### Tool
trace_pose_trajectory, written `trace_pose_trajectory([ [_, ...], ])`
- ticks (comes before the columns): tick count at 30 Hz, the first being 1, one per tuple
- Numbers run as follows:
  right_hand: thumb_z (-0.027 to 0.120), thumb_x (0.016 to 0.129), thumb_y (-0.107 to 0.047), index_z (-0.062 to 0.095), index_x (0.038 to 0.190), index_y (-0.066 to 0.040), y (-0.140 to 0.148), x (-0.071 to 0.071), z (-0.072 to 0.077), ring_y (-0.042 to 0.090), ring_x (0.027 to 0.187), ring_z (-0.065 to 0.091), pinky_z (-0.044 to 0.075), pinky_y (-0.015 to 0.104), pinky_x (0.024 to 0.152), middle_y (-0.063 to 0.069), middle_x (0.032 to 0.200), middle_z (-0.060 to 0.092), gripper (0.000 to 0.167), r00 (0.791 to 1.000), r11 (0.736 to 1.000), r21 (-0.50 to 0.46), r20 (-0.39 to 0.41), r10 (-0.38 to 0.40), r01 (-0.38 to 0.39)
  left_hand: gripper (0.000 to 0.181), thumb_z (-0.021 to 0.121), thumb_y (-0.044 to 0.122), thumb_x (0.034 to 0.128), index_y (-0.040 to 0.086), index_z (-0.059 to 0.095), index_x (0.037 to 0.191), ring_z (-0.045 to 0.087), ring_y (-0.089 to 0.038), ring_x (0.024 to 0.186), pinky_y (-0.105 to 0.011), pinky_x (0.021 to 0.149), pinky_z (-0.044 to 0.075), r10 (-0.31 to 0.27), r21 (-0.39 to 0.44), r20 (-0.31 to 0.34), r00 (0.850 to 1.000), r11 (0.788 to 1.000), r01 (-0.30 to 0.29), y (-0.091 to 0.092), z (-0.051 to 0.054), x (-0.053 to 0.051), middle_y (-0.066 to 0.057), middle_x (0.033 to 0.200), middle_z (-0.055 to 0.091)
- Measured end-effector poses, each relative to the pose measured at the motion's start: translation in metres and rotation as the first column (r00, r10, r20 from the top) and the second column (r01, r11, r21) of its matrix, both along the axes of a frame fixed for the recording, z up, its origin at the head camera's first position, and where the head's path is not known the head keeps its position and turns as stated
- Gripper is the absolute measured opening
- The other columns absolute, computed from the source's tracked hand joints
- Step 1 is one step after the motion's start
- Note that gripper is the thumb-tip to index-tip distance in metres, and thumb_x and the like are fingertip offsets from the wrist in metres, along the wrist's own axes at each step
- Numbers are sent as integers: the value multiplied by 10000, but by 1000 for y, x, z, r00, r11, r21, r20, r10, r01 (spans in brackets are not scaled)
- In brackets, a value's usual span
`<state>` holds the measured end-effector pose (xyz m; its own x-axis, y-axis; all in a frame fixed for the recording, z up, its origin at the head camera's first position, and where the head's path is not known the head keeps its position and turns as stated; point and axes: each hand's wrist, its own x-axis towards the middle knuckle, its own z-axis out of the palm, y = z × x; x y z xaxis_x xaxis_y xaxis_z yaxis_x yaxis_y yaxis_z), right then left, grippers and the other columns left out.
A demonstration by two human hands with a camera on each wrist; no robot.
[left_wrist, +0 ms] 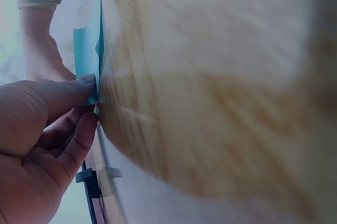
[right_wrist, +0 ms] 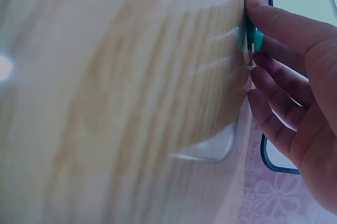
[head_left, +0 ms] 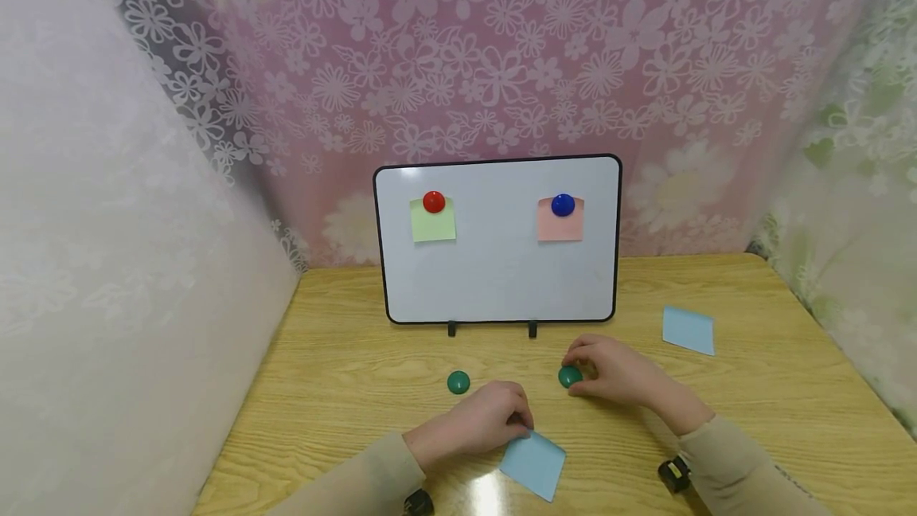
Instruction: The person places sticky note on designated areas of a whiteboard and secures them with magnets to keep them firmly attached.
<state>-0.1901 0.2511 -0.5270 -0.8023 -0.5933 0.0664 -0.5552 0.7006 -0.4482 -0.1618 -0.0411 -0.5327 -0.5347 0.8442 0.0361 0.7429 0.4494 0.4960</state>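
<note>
- Near blue note [head_left: 536, 468]: on the front part of the wooden surface [head_left: 344, 388]. Left hand [head_left: 487, 418] pinched its top edge between thumb and fingertips; left wrist view showed the sheet bent, part of it standing up off the wood.
- Held green magnet [head_left: 569, 376]: low at the surface, in front of the board's right half. Right hand [head_left: 616, 370] grasped it, thumb on the near side, fingers on the far side. Couldn't tell if it was lifted at all.
- So both hands were occupied, left one closer to the wearer than the right.
- Loose green magnet [head_left: 458, 382]: lay on the surface just past the left hand, not touching it.
- Far blue note [head_left: 688, 330]: on the surface right of the board, beyond the right hand, well apart from the near one.
- Whiteboard [head_left: 501, 269]: black frame, stood at the back on two black feet [head_left: 532, 330].
- Red magnet [head_left: 433, 201] sat over the top edge of a green note [head_left: 433, 228], upper left of the board.
- Blue magnet [head_left: 563, 205] sat likewise on a pink note [head_left: 560, 229], upper right.
- Beige sleeves [head_left: 738, 464] on both arms, black device [head_left: 673, 474] at each wrist.
- Floral backdrop [head_left: 487, 70] hung behind it all.
</note>
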Motion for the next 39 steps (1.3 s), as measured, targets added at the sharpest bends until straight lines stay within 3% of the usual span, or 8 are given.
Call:
trace_pose_trajectory([
  [15,894,906,-302,782,1141,-182,0,-1,-1,134,1009,648,579,364,861,-63,1166,666,287,1000,1000,-12,26,-2,2,53,816,143,979,178,829,941,555,89,817,-55,698,444,31,6,-3,1000,999,-31,1,1,1,135,915,676],
  [29,893,908,-299,774,1144,-196,0,-2,1,118,1008,646,577,359,860,-81,1156,667,284,999,1000,-11,34,-1,2,97,762,111,1014,170,806,950,569,97,790,-90,695,473,46,47,65,997,998,-49,0,0,-1,147,897,715],
  [39,891,912,-291,769,1158,-182,1,-4,0,112,1001,648,578,346,850,-88,1146,676,296,1000,1000,-6,23,15,-15,105,739,120,1031,178,795,964,575,98,789,-99,697,477,59,33,74,996,998,-61,-2,1,-2,159,897,713],
])
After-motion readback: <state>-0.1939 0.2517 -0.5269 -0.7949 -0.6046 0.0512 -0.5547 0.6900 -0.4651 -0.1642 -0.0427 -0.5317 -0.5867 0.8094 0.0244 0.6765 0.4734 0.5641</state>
